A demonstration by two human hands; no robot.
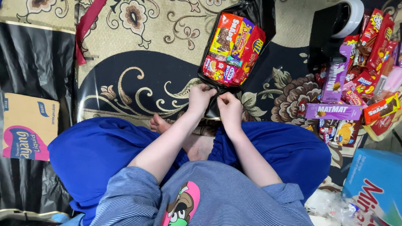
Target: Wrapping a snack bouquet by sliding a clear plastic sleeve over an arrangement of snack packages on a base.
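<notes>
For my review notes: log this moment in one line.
left hand pinching bag edge | right hand same | black plastic bag holds snack packets | carpet

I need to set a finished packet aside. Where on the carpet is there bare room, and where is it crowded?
Free: the carpet between the snack packet and the black sheet on the left. Crowded: the snack pile to the right, below the tape roll. The left hand and right hand pinch the packet's near end.

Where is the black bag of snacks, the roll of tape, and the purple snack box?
black bag (259,12): head view, its shiny top edge.
roll of tape (351,16): head view, white outer rim.
purple snack box (333,111): head view, middle of its face.
</notes>
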